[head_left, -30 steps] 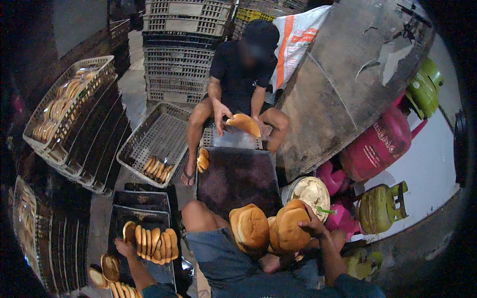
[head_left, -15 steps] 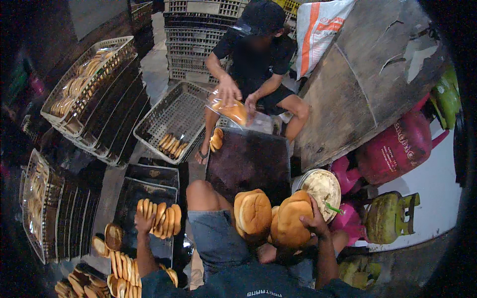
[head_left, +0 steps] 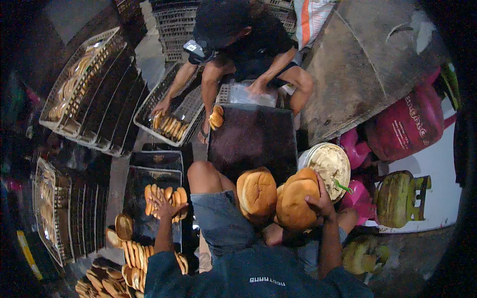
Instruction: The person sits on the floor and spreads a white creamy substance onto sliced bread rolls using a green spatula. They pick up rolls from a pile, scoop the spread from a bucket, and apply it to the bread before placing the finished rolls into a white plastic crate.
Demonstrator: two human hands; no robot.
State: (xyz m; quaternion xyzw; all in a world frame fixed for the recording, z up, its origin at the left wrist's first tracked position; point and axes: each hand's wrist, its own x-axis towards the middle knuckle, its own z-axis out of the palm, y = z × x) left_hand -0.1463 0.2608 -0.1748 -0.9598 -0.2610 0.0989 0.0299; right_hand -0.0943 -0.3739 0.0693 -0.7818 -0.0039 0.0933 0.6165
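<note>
Left hand [head_left: 164,206] has slid over the bun row [head_left: 181,197], lower left, fingers splayed. Right hand [head_left: 323,202] grips large buns [head_left: 297,202], seemingly for steadiness

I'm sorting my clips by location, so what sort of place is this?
It looks like a small bakery or bread-packing room, judging by the rows of buns, the stacked crates holding bread, and the open tub of pale spread.
</note>
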